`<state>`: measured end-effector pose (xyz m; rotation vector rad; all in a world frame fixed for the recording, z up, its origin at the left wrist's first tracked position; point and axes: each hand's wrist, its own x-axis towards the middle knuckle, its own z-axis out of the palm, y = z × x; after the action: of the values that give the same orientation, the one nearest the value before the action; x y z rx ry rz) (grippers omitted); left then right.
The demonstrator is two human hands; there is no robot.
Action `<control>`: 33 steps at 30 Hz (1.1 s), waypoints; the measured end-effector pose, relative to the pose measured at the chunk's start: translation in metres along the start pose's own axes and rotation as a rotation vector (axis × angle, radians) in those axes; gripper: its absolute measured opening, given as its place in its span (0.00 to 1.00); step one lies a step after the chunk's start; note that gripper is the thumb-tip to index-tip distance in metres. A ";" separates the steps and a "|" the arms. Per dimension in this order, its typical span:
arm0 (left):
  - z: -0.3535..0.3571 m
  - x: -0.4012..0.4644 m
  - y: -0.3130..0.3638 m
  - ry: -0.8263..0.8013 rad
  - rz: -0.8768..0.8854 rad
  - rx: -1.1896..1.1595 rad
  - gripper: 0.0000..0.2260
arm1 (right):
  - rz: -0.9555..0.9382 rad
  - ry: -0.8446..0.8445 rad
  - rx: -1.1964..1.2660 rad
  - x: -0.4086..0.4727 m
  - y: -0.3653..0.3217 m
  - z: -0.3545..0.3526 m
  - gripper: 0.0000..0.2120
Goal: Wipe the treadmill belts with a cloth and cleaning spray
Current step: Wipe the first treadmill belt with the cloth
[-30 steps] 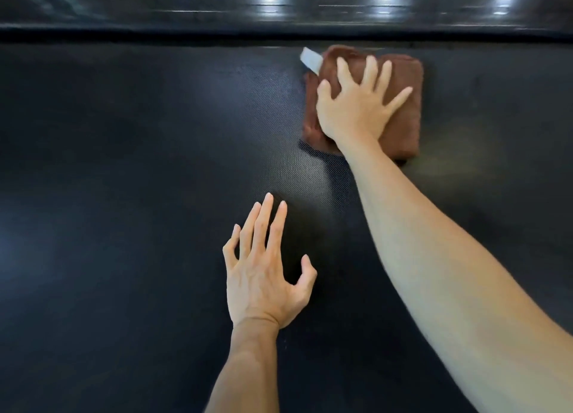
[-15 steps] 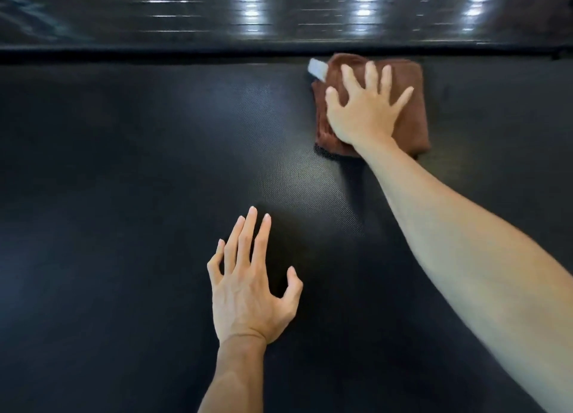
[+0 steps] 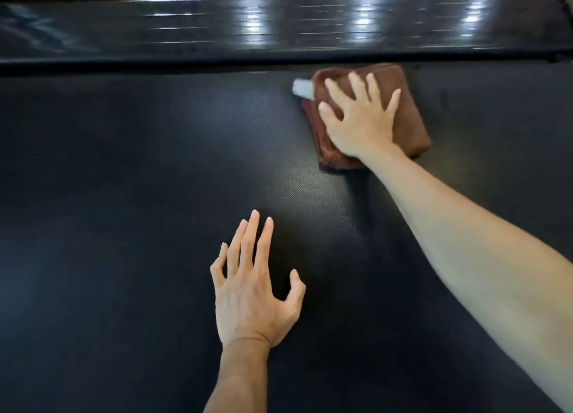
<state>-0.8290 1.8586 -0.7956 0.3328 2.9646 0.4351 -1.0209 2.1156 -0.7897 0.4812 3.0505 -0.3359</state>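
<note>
A folded brown cloth (image 3: 409, 115) with a white tag (image 3: 302, 88) at its left corner lies on the black textured treadmill belt (image 3: 124, 195), close to the belt's far edge. My right hand (image 3: 359, 118) presses flat on the cloth with its fingers spread. Nearer to me, my left hand (image 3: 254, 288) rests on the bare belt, fingers straight and slightly spread, holding nothing. No spray bottle is in view.
A glossy black side rail (image 3: 279, 28) of the treadmill runs across the top of the view just beyond the cloth, catching light reflections. The belt stretches wide to the left and right of both hands.
My right hand slid the cloth a little to the right along the far edge of the belt. The view tilted, so the rail shows lower in the frame. My left hand stayed on the belt.
</note>
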 end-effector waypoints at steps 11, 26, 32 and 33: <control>0.002 0.000 -0.001 -0.005 0.014 0.014 0.37 | 0.345 0.051 0.062 -0.006 0.018 -0.006 0.28; -0.001 0.000 0.000 -0.030 -0.005 0.010 0.37 | 0.135 0.037 0.044 0.003 -0.098 0.022 0.27; -0.001 0.000 0.000 -0.021 -0.004 -0.007 0.37 | -0.316 -0.049 -0.072 -0.002 -0.127 0.028 0.27; -0.001 0.000 0.000 -0.019 -0.003 -0.009 0.37 | -0.321 -0.030 -0.074 -0.012 -0.110 0.027 0.27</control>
<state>-0.8294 1.8580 -0.7949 0.3303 2.9429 0.4426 -1.0431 2.0038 -0.7929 -0.0196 3.0919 -0.2340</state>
